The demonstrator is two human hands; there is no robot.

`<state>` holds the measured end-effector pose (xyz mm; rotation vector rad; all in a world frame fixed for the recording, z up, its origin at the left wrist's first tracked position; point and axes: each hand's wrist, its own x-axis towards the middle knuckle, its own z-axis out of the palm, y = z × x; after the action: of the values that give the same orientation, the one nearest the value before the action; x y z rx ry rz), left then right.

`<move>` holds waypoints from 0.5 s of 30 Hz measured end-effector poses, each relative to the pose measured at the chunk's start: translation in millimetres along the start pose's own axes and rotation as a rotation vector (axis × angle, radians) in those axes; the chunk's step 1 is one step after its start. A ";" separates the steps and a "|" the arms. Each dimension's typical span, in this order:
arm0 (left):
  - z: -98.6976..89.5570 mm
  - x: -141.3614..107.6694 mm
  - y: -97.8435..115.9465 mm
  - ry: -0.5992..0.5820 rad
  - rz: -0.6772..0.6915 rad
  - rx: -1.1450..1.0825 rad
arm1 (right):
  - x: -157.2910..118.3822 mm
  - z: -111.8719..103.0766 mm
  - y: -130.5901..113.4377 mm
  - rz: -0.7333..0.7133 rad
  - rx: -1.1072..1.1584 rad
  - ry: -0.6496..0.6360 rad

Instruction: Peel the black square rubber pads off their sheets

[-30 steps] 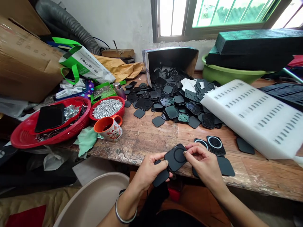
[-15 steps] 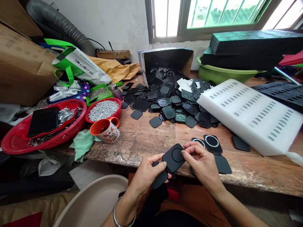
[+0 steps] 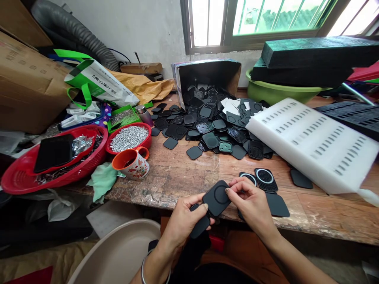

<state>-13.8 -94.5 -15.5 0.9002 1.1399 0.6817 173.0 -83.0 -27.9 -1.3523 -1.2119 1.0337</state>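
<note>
My left hand (image 3: pixel 186 217) grips a black hinged panel piece (image 3: pixel 217 199) over the table's front edge, thumb on top and fingers beneath. The piece looks like a folding charger shell: its upper square has a round ring groove, and its lower flap (image 3: pixel 200 226) hangs open under my left thumb. My right hand (image 3: pixel 250 201) pinches the upper right corner of the same piece, thumb and fingertips together. Whether anything small is between those fingertips is hidden. Beside my right hand lie two opened black pieces with a white ring (image 3: pixel 264 176); my hand partly covers one.
A pile of similar black pieces (image 3: pixel 211 140) spills from a tipped box (image 3: pixel 207 67). White slotted foam (image 3: pixel 319 138) lies right. An orange-rimmed mug (image 3: pixel 137 167), a red bowl of metal pins (image 3: pixel 128 138) and a larger red basket (image 3: pixel 17 173) stand left. A beige tub (image 3: pixel 97 240) sits below.
Both hands keep their hold on the black hinged piece, almost still. The view has shifted very slightly; nothing was taken up or let go.
</note>
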 end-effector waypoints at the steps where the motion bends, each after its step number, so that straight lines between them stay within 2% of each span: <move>1: 0.4 -0.5 0.1 0.003 0.005 0.007 | 0.3 0.0 -0.3 -0.009 -0.011 -0.003; 5: 2.7 -2.7 1.5 0.026 0.042 0.051 | 3.3 -2.8 -3.2 -0.100 -0.181 -0.039; 10: 4.4 -3.6 -1.3 0.068 0.079 0.052 | 9.2 -13.0 -8.1 -0.302 -0.687 -0.105; 13: 3.5 -2.6 -6.3 0.098 0.054 -0.012 | 13.1 -18.2 -7.5 -0.240 -0.827 -0.069; 15: 3.0 -1.8 -9.1 0.108 0.031 -0.065 | 15.4 -17.6 -6.1 -0.134 -0.746 -0.064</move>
<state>-11.4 -101.1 -22.1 0.8353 1.1944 0.7964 191.6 -70.1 -19.2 -1.7648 -1.8115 0.5360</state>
